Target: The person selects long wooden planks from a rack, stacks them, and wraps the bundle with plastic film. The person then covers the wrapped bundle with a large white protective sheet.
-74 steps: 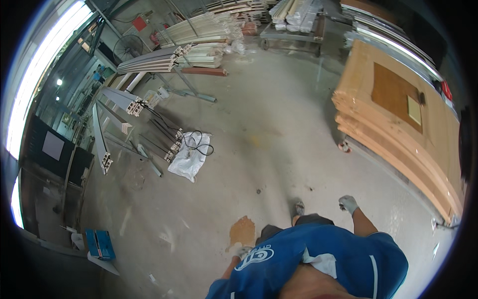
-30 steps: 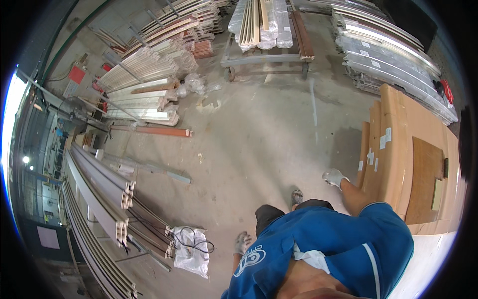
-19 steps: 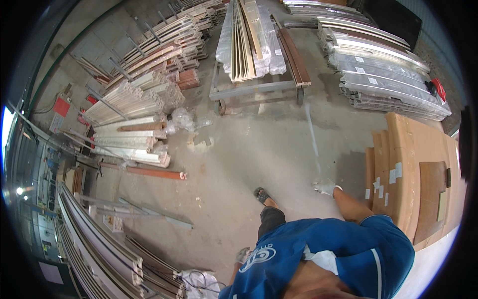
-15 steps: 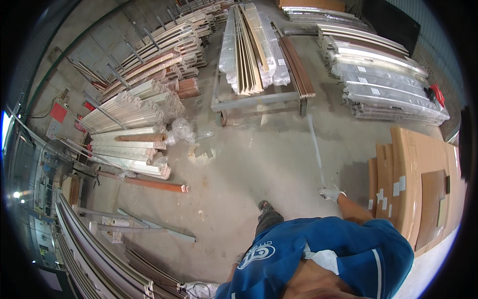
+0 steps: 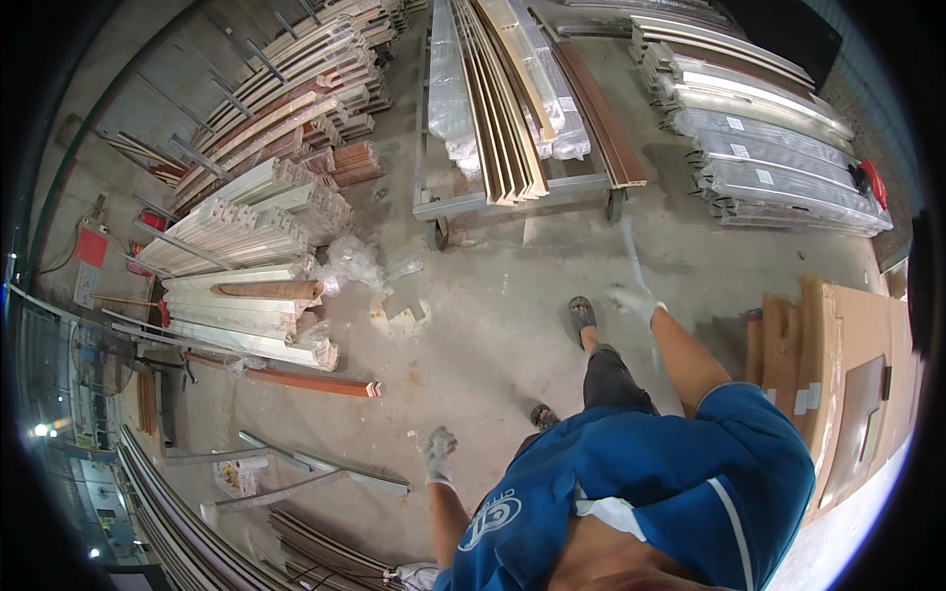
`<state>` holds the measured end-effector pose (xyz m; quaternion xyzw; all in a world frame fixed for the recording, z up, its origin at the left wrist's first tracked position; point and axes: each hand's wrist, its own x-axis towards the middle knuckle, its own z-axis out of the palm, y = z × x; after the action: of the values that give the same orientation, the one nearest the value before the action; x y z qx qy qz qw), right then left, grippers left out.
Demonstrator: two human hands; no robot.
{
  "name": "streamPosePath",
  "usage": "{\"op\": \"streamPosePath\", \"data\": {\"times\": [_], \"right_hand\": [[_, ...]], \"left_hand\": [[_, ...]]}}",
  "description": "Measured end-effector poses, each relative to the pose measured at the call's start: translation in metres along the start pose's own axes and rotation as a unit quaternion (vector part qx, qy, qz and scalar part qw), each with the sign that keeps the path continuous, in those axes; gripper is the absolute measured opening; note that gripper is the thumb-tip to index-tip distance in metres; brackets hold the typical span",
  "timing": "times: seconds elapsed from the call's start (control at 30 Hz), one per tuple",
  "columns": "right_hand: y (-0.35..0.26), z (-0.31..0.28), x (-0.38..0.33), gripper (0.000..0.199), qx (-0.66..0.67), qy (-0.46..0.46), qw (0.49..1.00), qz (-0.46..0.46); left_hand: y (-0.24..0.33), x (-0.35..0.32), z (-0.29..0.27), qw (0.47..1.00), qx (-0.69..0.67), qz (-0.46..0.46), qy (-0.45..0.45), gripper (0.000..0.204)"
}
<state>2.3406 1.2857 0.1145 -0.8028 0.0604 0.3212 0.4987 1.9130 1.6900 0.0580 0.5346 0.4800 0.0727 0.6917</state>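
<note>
My left hand (image 5: 440, 453), in a whitish work glove, hangs over the bare floor on the left of my body. Its fingers are loosely bent and apart, with nothing seen in them. My right hand (image 5: 636, 299), gloved too and slightly blurred, reaches forward above the floor with its fingers stretched out and nothing in them. Beyond it stands a wheeled metal cart (image 5: 512, 197). Long cream door-frame-like profiles (image 5: 505, 148) and plastic-wrapped bundles (image 5: 450, 89) lie on the cart, with brown strips (image 5: 596, 118) along its right side. Neither hand touches any of these.
Stacks of white profiles (image 5: 241, 231) and a reddish-brown bar (image 5: 305, 381) lie on the left. Wrapped bundles (image 5: 778, 163) are piled at the far right. Cardboard-wrapped panels (image 5: 857, 345) stand close on my right. A low metal frame (image 5: 345, 473) sits at lower left.
The cart looks closer now. My right hand has swung forward, and my left hand has come into sight beside my body. One foot has stepped ahead.
</note>
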Motion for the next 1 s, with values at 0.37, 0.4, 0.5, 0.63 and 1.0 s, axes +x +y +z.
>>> {"op": "streamPosePath", "data": {"times": [0.37,0.4,0.5,0.63,1.0], "right_hand": [[-0.29,-0.068,0.3,0.09,-0.002,0.153,0.975,-0.164],[-0.311,-0.076,0.323,0.103,-0.051,0.121,0.983,-0.129],[-0.345,-0.08,0.376,0.117,-0.014,0.113,0.986,-0.118],[-0.359,-0.076,0.426,0.13,-0.026,0.077,0.993,-0.083],[-0.355,-0.082,0.468,0.095,0.101,0.025,0.989,-0.105]], "left_hand": [[0.012,-0.028,0.139,0.971,0.017,-0.228,0.077,0.034],[0.026,-0.022,0.155,0.97,0.016,-0.228,0.087,0.034],[0.065,-0.003,0.193,0.97,0.021,-0.215,0.109,0.035],[0.114,0.02,0.22,0.973,0.041,-0.2,0.112,0.035],[0.203,0.136,0.257,0.991,0.088,-0.086,0.052,0.03]]}}
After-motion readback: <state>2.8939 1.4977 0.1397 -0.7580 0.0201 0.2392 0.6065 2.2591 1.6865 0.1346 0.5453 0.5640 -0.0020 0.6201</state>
